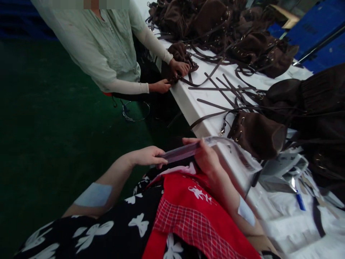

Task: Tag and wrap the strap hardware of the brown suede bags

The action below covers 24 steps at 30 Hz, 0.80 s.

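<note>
Stretched between my hands, above my lap, is a long folded length of clear plastic film (181,152); I cannot tell whether it is a bag. My left hand (149,157) pinches its left end between thumb and fingers. Farther along, my right hand (207,158) grips the same film, thumb up and fingers partly hidden behind it. From there the film trails to the right over the table edge. A dark brown drawstring bag (258,135) lies on the table just beyond my right hand.
A co-worker (107,50) at the table's far left handles a brown bag (179,54). Brown straps (215,104) and piled brown bags (202,21) lie on the white table (185,104). Clear plastic packaging (283,172) and a blue-capped pen (300,200) are at the right.
</note>
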### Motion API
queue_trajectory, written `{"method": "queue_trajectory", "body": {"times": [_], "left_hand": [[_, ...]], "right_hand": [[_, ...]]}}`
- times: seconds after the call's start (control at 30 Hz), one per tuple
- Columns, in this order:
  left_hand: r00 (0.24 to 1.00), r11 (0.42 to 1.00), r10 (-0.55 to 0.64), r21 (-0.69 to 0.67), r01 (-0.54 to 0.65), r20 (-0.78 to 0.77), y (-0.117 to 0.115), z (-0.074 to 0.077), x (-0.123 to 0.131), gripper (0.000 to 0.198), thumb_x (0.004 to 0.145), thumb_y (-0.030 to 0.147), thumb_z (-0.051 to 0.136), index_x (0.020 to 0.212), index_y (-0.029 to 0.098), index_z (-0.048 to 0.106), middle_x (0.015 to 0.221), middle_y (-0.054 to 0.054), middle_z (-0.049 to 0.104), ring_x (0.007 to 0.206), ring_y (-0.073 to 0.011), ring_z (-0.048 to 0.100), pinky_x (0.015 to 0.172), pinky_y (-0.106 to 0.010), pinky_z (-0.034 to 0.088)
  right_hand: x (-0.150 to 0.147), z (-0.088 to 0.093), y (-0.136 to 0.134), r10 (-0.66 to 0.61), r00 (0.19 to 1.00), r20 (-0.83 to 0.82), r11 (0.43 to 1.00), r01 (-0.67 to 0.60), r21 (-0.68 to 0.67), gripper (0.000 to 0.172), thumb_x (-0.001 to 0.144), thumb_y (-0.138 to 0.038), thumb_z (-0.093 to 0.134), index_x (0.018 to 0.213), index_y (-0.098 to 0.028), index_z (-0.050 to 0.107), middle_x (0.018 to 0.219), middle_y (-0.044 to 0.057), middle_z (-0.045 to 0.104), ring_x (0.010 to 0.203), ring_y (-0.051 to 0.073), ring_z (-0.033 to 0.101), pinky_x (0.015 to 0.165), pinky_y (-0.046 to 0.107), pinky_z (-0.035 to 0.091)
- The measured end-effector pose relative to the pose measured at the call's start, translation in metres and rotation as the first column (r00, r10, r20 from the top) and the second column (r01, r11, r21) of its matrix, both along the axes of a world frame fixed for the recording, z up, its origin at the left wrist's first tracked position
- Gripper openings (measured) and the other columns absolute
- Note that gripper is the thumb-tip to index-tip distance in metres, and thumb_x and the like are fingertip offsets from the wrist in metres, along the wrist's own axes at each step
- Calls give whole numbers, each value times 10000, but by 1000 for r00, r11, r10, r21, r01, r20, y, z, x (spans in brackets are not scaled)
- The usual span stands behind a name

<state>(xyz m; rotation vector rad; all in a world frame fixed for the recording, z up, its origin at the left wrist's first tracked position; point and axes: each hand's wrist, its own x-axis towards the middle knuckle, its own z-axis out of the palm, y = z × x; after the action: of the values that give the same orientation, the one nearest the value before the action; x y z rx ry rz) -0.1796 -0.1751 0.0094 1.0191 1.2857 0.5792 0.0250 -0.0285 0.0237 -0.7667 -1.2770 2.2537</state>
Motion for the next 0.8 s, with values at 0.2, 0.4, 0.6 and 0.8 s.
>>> {"method": "queue_trajectory", "body": {"times": [0.2, 0.4, 0.6, 0.8], "left_hand": [[996, 996, 72, -61, -68, 60, -9, -14, -30, 333, 754, 498, 706, 788, 168, 693, 587, 3, 642, 569, -145, 585, 605, -261, 457], [977, 986, 163, -47, -158, 135, 7, -3, 2, 360, 838, 534, 598, 841, 176, 634, 563, 36, 568, 496, -114, 522, 537, -251, 443], [986, 998, 66, -21, -63, 154, 22, 5, 23, 375, 769, 539, 690, 800, 166, 696, 708, -32, 698, 668, -179, 645, 671, -292, 502], [930, 937, 341, -27, -348, -136, 11, -17, -15, 520, 731, 651, 641, 969, 193, 704, 974, -51, 729, 917, -215, 633, 750, -270, 464]], "right_hand": [[39, 4, 80, -560, 827, -58, 829, 559, -26, 349, 933, -520, 497, 1007, -237, 688, 939, 15, 724, 808, 133, 661, 857, 315, 519], [11, -12, 13, -110, 993, -39, 984, 103, -143, 452, 772, -481, 725, 1141, -226, 674, 1093, 55, 719, 1092, 213, 630, 969, 361, 477], [-8, -20, -25, 215, 972, 98, 977, -214, -16, 508, 894, -580, 561, 1167, -171, 690, 1023, 79, 739, 1040, 235, 655, 1004, 404, 450], [10, 1, 14, -97, 995, -34, 995, 96, -14, 464, 885, -586, 563, 1131, -211, 683, 1050, 75, 745, 926, 225, 688, 909, 412, 515]]}}
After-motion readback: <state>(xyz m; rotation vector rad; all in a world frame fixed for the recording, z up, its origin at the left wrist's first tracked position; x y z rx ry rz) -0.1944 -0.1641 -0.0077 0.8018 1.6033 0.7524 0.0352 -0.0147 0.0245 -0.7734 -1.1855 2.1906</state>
